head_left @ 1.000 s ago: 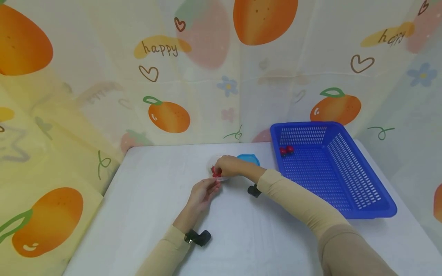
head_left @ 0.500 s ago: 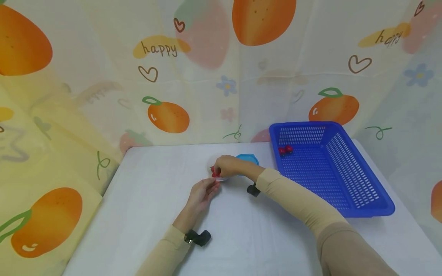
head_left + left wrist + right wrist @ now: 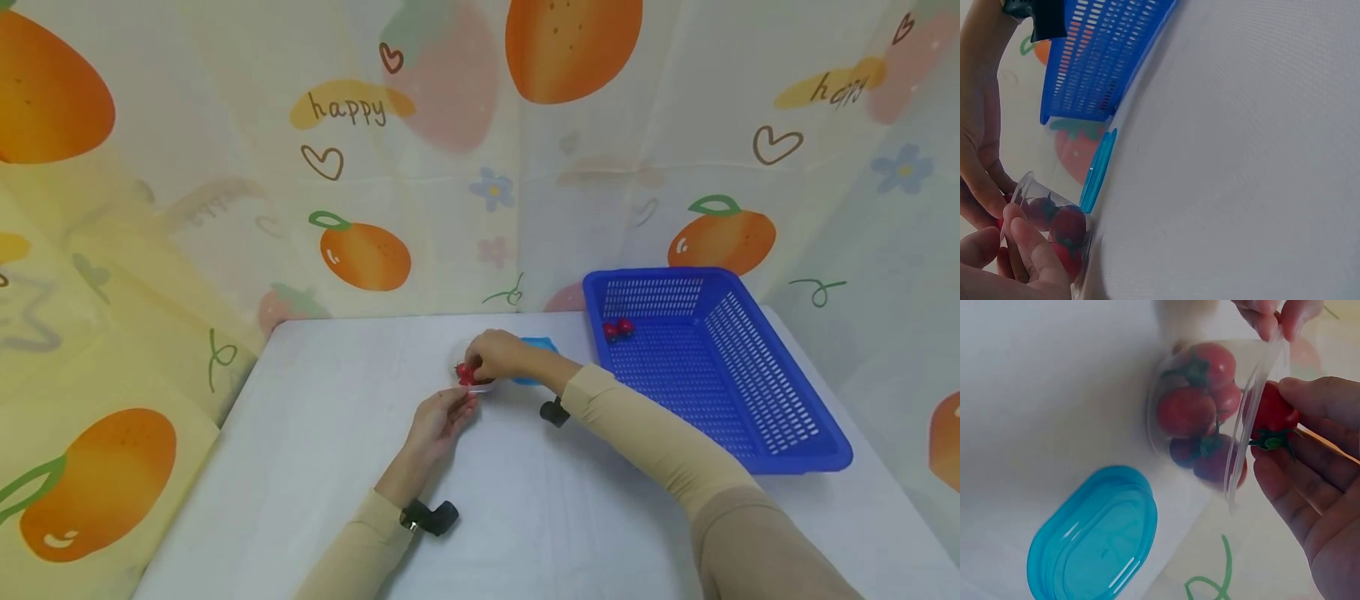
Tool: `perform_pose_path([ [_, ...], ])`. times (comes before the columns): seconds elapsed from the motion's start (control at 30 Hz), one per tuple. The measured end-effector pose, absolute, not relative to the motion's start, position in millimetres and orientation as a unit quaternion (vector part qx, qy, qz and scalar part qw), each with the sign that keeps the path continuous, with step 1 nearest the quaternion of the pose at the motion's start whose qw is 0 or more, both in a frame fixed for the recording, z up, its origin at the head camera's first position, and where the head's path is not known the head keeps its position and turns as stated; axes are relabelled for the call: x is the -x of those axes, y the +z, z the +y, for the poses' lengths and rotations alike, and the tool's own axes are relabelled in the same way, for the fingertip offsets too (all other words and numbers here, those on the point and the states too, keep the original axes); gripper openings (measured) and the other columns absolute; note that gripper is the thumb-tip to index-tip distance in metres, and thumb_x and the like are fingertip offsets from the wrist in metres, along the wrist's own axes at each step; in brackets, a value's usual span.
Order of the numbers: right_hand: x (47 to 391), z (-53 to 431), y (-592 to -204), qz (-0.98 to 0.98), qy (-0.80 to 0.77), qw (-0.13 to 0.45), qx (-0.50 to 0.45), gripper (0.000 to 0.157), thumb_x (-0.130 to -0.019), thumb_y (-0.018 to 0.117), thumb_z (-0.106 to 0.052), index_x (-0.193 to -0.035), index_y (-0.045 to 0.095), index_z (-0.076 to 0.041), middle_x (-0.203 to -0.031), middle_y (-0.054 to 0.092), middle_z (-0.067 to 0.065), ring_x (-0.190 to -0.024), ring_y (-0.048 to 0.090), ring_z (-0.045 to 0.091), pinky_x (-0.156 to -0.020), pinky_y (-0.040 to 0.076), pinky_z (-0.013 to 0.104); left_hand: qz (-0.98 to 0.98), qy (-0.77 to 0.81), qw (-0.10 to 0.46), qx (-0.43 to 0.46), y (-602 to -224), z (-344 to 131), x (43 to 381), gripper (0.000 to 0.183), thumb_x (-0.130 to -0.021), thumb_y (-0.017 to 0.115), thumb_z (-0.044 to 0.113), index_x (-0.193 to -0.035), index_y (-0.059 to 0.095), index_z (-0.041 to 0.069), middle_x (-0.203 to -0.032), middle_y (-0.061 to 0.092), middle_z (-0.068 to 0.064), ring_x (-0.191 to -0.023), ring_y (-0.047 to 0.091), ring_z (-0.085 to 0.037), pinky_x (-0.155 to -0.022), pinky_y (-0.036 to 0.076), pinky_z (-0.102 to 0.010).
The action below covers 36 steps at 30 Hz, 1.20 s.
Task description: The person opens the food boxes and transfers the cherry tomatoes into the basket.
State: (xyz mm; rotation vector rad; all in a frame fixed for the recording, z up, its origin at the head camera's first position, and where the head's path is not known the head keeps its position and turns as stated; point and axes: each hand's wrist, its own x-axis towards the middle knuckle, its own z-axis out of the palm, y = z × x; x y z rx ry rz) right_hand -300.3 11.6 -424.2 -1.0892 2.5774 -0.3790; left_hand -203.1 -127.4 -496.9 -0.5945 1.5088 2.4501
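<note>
A clear plastic container stands on the table with several red cherry tomatoes (image 3: 1186, 411) inside; its rim (image 3: 1264, 372) shows well in the right wrist view. At that rim, my left hand (image 3: 438, 421) pinches the edge between thumb and fingers. My right hand (image 3: 498, 354) holds one cherry tomato (image 3: 1272, 409) with a green calyx between thumb and fingers, right at the container's mouth. From the left wrist view, the container's wall (image 3: 1054, 195) is partly covered by my left fingers.
A translucent blue lid (image 3: 1094, 537) lies on the table beside the container. To the right stands a blue perforated basket (image 3: 840, 454) with a pair of red tomatoes (image 3: 618, 330) in its far left corner. A printed cloth hangs behind the white table (image 3: 330, 467).
My right hand has risen slightly from the container, and more of the red tomatoes shows under it. My left hand stays at the rim. The head view has shifted a little.
</note>
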Motion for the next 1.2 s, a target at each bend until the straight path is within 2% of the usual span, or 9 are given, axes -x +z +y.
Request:
perform_pose_path([
  [0.2, 300.6, 18.2, -417.7, 0.903, -0.153, 0.155, 0.370, 0.019, -0.090, 0.069, -0.017, -0.108, 0.074, -0.009, -0.103, 0.072, 0.004, -0.092, 0.060, 0.016, -0.090, 0.053, 0.030, 0.517, 0.826, 0.104, 0.200, -498.5, -127.8, 203.1, 0.023, -0.098, 0.056, 0.014, -0.113, 0.057, -0.002, -0.087, 0.071, 0.000, -0.082, 0.068, -0.010, -0.076, 0.057, -0.018],
  [0.6, 302.1, 35.7, -392.7, 0.905, -0.196, 0.131, 0.353, 0.027, -0.091, 0.069, -0.018, -0.115, 0.071, -0.007, -0.114, 0.071, 0.008, -0.104, 0.065, 0.020, -0.090, 0.055, 0.028, 0.515, 0.827, 0.105, 0.199, -498.9, -128.6, 206.0, 0.022, -0.097, 0.058, 0.015, -0.113, 0.058, 0.000, -0.091, 0.071, -0.002, -0.083, 0.068, -0.011, -0.077, 0.056, -0.019],
  [0.8, 302.3, 44.4, -386.3, 0.908, -0.206, 0.134, 0.339, 0.027, -0.092, 0.067, -0.019, -0.116, 0.070, -0.007, -0.112, 0.071, 0.008, -0.101, 0.065, 0.020, -0.089, 0.056, 0.029, 0.511, 0.828, 0.107, 0.204, -500.3, -128.9, 206.9, 0.025, -0.097, 0.058, 0.015, -0.116, 0.058, -0.001, -0.091, 0.071, -0.002, -0.084, 0.068, -0.011, -0.077, 0.057, -0.019],
  [1.2, 305.4, 71.6, -377.2, 0.911, -0.228, 0.100, 0.330, 0.028, -0.092, 0.066, -0.020, -0.116, 0.069, -0.006, -0.107, 0.071, 0.010, -0.100, 0.065, 0.023, -0.089, 0.057, 0.033, 0.519, 0.820, 0.110, 0.215, -499.7, -129.6, 205.3, 0.028, -0.098, 0.057, 0.017, -0.120, 0.058, 0.000, -0.094, 0.071, -0.001, -0.086, 0.068, -0.010, -0.078, 0.056, -0.018],
])
